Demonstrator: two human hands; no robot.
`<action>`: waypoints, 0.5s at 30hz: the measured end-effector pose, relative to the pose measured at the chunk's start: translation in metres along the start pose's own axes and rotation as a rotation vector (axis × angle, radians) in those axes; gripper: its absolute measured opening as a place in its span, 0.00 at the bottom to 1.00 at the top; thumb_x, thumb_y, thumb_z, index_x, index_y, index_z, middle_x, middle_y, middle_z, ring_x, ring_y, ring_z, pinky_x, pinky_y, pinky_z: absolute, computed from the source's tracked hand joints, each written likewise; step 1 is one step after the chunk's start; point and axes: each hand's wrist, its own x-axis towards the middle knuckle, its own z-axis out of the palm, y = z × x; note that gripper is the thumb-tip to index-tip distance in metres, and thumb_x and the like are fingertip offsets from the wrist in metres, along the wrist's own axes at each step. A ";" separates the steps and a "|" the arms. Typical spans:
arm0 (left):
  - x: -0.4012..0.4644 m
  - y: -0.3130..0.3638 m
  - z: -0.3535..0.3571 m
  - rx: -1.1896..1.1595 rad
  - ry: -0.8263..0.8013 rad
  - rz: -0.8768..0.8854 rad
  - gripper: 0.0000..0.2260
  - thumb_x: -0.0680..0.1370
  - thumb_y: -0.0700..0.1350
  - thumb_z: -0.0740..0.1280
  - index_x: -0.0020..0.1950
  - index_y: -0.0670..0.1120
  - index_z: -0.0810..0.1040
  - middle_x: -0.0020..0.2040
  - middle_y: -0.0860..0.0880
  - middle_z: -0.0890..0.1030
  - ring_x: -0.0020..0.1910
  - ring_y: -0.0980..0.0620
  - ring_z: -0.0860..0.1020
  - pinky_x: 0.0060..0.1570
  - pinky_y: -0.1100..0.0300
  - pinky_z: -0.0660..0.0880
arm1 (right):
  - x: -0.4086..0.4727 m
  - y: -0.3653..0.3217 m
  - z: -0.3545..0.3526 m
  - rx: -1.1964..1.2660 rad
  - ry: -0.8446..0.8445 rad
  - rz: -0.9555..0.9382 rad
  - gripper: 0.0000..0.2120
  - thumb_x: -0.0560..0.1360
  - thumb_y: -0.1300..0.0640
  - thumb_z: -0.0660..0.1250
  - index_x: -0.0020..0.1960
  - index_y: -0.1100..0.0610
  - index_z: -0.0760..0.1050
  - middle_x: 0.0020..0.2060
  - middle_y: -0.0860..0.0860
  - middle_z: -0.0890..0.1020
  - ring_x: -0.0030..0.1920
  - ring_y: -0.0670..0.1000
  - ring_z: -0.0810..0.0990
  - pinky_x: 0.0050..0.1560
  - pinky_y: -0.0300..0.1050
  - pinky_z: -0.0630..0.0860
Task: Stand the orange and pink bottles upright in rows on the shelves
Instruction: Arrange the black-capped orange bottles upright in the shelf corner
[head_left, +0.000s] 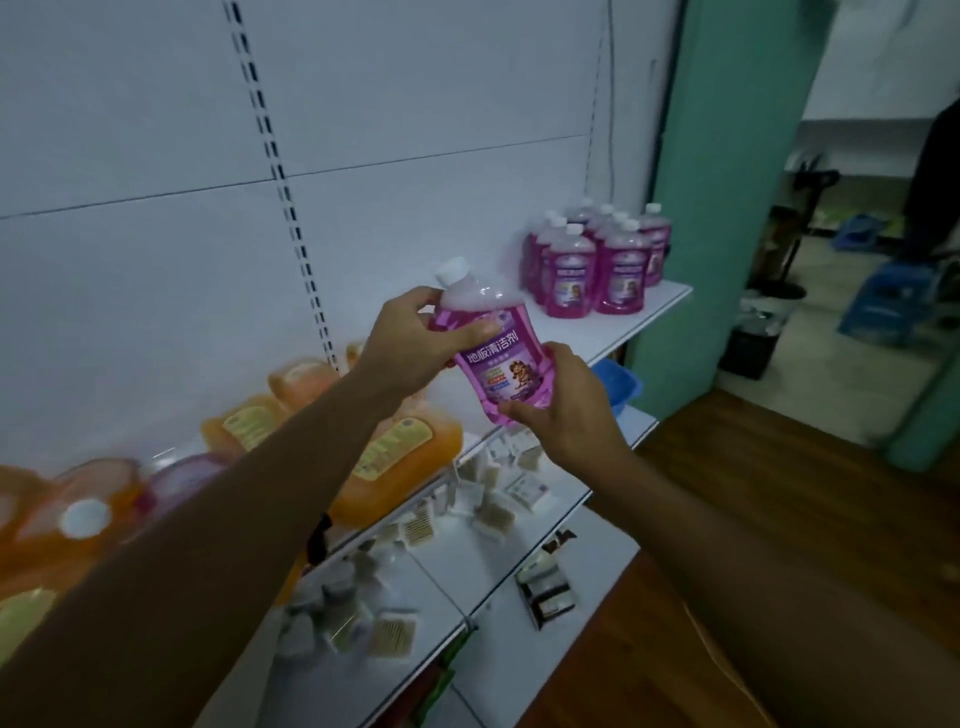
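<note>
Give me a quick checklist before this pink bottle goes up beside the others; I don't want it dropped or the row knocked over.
1. Held pink bottle gripped by left hand and right hand: ok.
2. White cap on: ok.
3. Bottle upright: not ok, tilted.
4. Free shelf in front of standing pink bottles: ok.
5. Cap tight: cannot tell.

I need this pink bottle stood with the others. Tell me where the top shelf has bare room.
The shelf is bare between the held pink bottle and the standing pink bottles, and along its front edge. The left stretch is crowded with lying orange bottles. Both the left hand and right hand grip the bottle.
</note>
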 end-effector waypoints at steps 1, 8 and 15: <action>0.015 -0.004 0.011 0.010 -0.035 0.001 0.21 0.69 0.48 0.77 0.58 0.44 0.75 0.49 0.46 0.84 0.43 0.52 0.84 0.36 0.65 0.78 | 0.009 0.013 -0.001 0.005 0.014 0.033 0.29 0.66 0.52 0.78 0.62 0.53 0.69 0.53 0.51 0.77 0.49 0.48 0.77 0.46 0.39 0.76; 0.135 -0.044 0.080 0.106 -0.181 0.119 0.31 0.67 0.57 0.74 0.65 0.45 0.74 0.58 0.48 0.81 0.53 0.48 0.81 0.52 0.48 0.81 | 0.095 0.088 0.000 -0.030 0.059 0.185 0.27 0.68 0.55 0.77 0.62 0.57 0.68 0.55 0.54 0.79 0.53 0.53 0.78 0.51 0.44 0.75; 0.237 -0.080 0.135 0.203 -0.219 0.157 0.30 0.69 0.57 0.75 0.68 0.49 0.73 0.60 0.50 0.80 0.54 0.50 0.80 0.55 0.49 0.80 | 0.184 0.155 0.003 -0.078 0.064 0.321 0.28 0.69 0.53 0.76 0.63 0.57 0.67 0.57 0.52 0.79 0.56 0.53 0.78 0.53 0.45 0.75</action>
